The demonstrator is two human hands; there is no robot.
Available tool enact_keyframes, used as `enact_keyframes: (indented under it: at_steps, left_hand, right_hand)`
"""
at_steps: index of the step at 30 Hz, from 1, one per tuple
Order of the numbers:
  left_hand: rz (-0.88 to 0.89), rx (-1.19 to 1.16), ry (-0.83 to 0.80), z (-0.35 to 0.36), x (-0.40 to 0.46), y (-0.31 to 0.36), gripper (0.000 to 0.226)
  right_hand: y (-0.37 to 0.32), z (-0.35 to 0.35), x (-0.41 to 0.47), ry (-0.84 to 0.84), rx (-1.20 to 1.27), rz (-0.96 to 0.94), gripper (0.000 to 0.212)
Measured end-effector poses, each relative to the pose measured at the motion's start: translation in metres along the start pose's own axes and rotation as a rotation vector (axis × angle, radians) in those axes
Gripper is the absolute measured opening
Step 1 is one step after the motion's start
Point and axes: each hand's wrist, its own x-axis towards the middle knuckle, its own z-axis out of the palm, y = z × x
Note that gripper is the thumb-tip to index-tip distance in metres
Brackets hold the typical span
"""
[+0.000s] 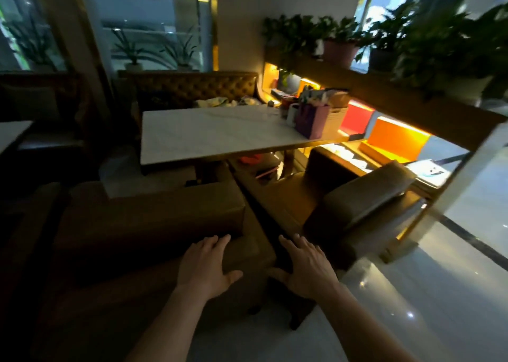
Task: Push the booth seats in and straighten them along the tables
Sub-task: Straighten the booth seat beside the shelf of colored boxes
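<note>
We've got our left hand flat on the near booth seat, right hand beside it, fingers spread wide, holding nothing; second seat angled right, table mid-frame with a purple bag.

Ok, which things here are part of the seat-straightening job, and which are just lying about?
Part of the job:
left seat, under the left hand
right seat, angled away from it; right hand over the gap
table

Just lying about:
purple bag on the table
potted plants on the ledge
clutter on the far bench
</note>
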Motion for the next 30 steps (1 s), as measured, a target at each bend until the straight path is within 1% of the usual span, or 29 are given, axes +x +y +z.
enact_keyframes:
  at_steps: [3, 7, 13, 15, 22, 30]
  left_hand:
    - [0.07, -0.005, -0.013, 0.002, 0.01, 0.058, 0.092]
    - [0.122, -0.002, -0.058, 0.019, 0.027, 0.146, 0.092]
    - [0.163, -0.011, -0.1, 0.053, 0.052, 0.289, 0.091]
    - [0.186, -0.012, -0.105, 0.066, 0.06, 0.328, 0.092]
    - [0.209, 0.006, -0.139, 0.105, 0.11, 0.415, 0.095]
    - [0.17, -0.091, -0.157, 0.161, 0.225, 0.479, 0.093]
  right_hand:
    - [0.055, -0.017, -0.021, 0.025, 0.01, 0.063, 0.09]
    - [0.138, -0.037, -0.044, 0.054, 0.027, 0.126, 0.093]
    - [0.269, -0.065, -0.071, 0.098, -0.003, 0.145, 0.101]
    - [0.308, -0.071, -0.072, 0.114, -0.017, 0.164, 0.099]
    - [0.413, -0.071, -0.055, 0.099, 0.005, 0.193, 0.098]
    - [0.514, -0.075, 0.024, 0.008, -0.001, 0.176, 0.096]
